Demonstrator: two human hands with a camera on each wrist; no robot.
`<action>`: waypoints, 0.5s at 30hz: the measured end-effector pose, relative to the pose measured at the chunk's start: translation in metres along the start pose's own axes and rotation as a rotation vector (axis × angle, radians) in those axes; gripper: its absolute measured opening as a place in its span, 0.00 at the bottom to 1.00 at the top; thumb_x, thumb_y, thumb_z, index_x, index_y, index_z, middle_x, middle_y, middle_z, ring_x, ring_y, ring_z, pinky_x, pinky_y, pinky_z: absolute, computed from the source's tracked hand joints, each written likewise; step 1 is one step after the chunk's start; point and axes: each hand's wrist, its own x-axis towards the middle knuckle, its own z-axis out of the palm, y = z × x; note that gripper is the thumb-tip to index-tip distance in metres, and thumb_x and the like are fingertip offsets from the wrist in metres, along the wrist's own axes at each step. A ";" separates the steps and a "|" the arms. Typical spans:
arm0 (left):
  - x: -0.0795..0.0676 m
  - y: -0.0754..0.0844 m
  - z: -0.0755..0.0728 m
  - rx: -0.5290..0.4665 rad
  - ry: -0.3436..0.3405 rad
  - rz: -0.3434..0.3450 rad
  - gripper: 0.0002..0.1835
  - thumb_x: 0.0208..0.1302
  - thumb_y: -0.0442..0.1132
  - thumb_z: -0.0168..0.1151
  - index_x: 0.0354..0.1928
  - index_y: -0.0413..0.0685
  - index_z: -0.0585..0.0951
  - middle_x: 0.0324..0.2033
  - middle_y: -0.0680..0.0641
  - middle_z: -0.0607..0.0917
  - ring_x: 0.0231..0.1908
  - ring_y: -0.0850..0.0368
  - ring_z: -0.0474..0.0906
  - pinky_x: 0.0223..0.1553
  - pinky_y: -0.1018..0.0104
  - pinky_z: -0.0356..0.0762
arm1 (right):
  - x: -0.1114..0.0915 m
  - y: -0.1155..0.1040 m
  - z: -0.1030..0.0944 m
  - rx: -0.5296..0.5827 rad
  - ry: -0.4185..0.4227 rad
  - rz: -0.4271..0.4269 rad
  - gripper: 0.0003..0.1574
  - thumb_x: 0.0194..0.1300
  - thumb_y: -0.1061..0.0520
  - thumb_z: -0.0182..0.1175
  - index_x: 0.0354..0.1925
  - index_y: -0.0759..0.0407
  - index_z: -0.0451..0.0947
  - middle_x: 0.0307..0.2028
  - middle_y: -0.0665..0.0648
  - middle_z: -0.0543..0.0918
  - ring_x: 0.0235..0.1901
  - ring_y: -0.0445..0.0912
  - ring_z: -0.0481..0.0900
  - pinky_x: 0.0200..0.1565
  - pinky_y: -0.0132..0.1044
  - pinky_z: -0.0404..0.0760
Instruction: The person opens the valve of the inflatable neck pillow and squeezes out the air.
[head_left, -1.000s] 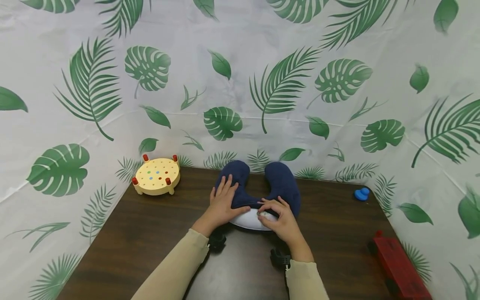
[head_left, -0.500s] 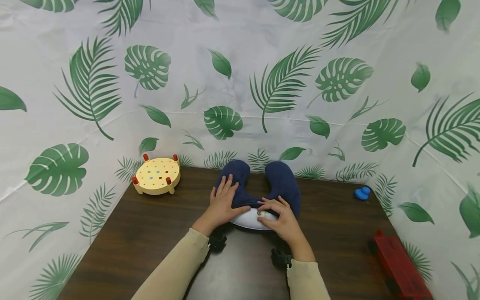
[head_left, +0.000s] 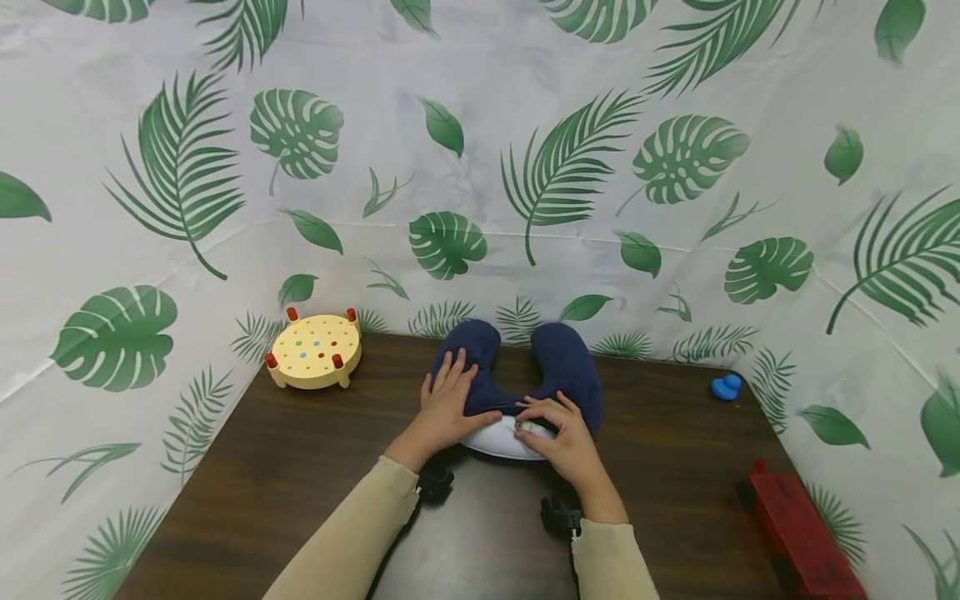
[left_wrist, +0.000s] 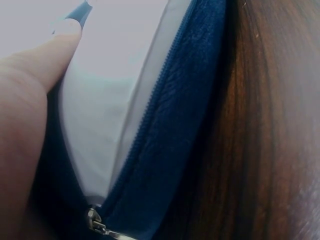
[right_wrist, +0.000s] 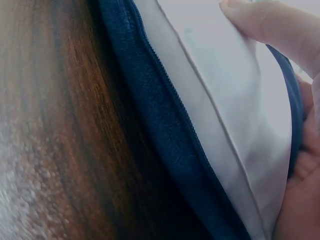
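A navy U-shaped neck pillow (head_left: 567, 363) lies on the table with its zipped cover open along the near curve, baring a smooth white inner (head_left: 491, 439). Fingers spread, my left hand (head_left: 444, 410) rests on the pillow's left arm, its thumb along the edge of the opening. My right hand (head_left: 562, 433) is at the right of the opening, thumb and forefinger pinching a small round piece (head_left: 518, 426) on the white inner; its kind is too small to tell. In the left wrist view a metal zip pull (left_wrist: 100, 222) hangs at the opening's end.
A yellow round pegboard-like toy (head_left: 315, 346) with red-tipped legs stands at the back left of the dark wooden table (head_left: 300, 492). Toward the back right lies a blue knobbed object (head_left: 725, 387). A red toy vehicle (head_left: 802, 533) sits at the right edge. Leaf-printed cloth hangs behind.
Both hands stay in place on the pillow. The right thumb and forefinger shift only slightly about the small round piece.
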 end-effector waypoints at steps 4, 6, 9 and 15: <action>0.000 0.000 0.000 0.002 0.000 -0.002 0.57 0.68 0.75 0.65 0.87 0.50 0.60 0.90 0.47 0.41 0.89 0.44 0.30 0.81 0.23 0.36 | 0.000 -0.001 0.000 -0.009 0.001 -0.011 0.20 0.57 0.55 0.84 0.48 0.44 0.92 0.55 0.52 0.93 0.68 0.58 0.84 0.80 0.70 0.50; -0.001 0.001 -0.001 0.001 0.001 -0.003 0.57 0.68 0.75 0.65 0.87 0.50 0.60 0.90 0.47 0.41 0.89 0.44 0.30 0.82 0.24 0.36 | 0.000 -0.002 0.001 -0.012 0.003 -0.007 0.19 0.56 0.54 0.84 0.47 0.44 0.93 0.55 0.51 0.93 0.68 0.58 0.84 0.80 0.70 0.49; -0.002 0.001 -0.002 -0.001 0.000 -0.004 0.57 0.68 0.75 0.65 0.87 0.50 0.60 0.90 0.47 0.41 0.89 0.44 0.30 0.82 0.24 0.35 | 0.001 -0.003 0.001 -0.007 0.000 0.007 0.19 0.56 0.54 0.84 0.48 0.44 0.93 0.55 0.51 0.93 0.68 0.58 0.84 0.81 0.69 0.49; -0.001 0.002 0.000 -0.001 0.004 -0.004 0.57 0.68 0.75 0.66 0.87 0.50 0.60 0.90 0.47 0.41 0.89 0.44 0.30 0.82 0.24 0.35 | 0.000 -0.003 0.000 0.001 -0.028 0.039 0.22 0.59 0.56 0.83 0.51 0.43 0.92 0.59 0.52 0.91 0.71 0.58 0.81 0.82 0.68 0.48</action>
